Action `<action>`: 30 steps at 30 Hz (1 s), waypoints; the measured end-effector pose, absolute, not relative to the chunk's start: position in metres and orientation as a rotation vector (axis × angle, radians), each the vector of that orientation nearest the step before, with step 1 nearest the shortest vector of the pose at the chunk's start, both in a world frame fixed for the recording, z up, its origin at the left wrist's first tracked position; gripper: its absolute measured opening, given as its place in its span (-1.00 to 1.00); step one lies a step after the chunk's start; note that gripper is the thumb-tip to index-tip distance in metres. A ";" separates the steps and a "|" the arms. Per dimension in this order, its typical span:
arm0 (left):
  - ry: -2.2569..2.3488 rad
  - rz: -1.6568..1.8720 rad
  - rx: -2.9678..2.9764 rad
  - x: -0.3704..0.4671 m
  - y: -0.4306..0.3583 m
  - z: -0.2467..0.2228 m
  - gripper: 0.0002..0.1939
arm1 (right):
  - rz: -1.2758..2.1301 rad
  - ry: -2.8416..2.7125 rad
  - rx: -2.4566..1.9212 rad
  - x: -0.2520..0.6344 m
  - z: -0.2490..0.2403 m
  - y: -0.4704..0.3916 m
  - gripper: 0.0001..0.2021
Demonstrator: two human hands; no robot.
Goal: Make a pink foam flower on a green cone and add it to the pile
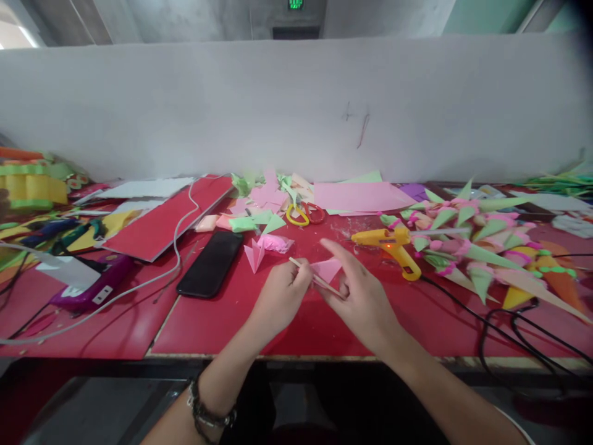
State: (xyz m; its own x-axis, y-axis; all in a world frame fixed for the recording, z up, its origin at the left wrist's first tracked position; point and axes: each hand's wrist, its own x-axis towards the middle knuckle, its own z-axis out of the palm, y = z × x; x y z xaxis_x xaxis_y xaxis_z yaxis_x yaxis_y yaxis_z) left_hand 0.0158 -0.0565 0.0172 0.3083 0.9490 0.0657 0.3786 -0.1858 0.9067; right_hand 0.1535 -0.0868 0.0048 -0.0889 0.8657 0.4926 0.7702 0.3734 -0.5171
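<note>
Two hands meet: left hand (283,292), thumb and finger pinching one thin pale stick (328,286), its middle partly hidden; right hand (364,298), narrow grip on one pink paper (327,270), partly covered between both. Beyond lie one folded pink piece (254,255), one black phone (210,264), one yellow glue gun (393,245), two scissor handles (297,215), blades unclear.

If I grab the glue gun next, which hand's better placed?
Probably your right hand: the glue gun lies on that side, its handle angled back toward you, though that hand is on the pink paper.
</note>
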 end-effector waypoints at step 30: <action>0.869 0.921 1.981 0.012 -0.061 0.028 -0.68 | 1.415 -1.422 -1.140 0.154 0.023 -0.091 -0.62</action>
